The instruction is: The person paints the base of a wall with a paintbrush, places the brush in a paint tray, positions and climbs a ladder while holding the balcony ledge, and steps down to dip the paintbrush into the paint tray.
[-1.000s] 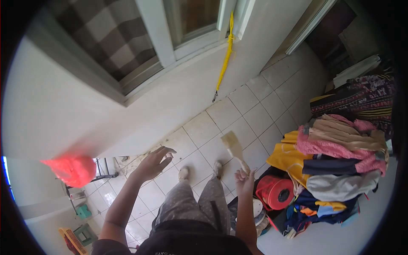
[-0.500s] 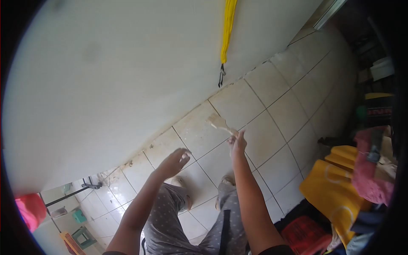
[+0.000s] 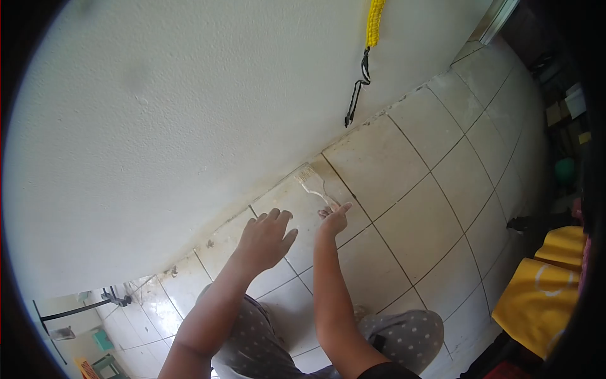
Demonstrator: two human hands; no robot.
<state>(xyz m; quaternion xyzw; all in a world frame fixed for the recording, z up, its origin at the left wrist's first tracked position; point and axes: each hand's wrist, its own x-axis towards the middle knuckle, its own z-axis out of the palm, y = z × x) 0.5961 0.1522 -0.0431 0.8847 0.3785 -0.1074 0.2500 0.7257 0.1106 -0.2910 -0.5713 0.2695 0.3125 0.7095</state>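
My right hand (image 3: 333, 221) is closed round the handle of a pale paintbrush (image 3: 312, 183). The brush's wide bristle end points up and left, close to the line where the white wall (image 3: 189, 114) meets the tiled floor (image 3: 404, 221). Whether the bristles touch the wall or floor I cannot tell. To the left of the brush, my left hand (image 3: 266, 239) holds nothing, its fingers apart, near the base of the wall.
A yellow cord (image 3: 375, 24) with a black end hangs along the wall. Yellow cloth (image 3: 536, 303) lies at the lower right. A black metal frame (image 3: 79, 311) and a green stool (image 3: 108, 366) are at the lower left. My bent knees are below.
The view has dropped closer to the wall's base, and my knees are now bent. Both hands have moved nearer the wall, the brush with my right hand. The window has left the view.
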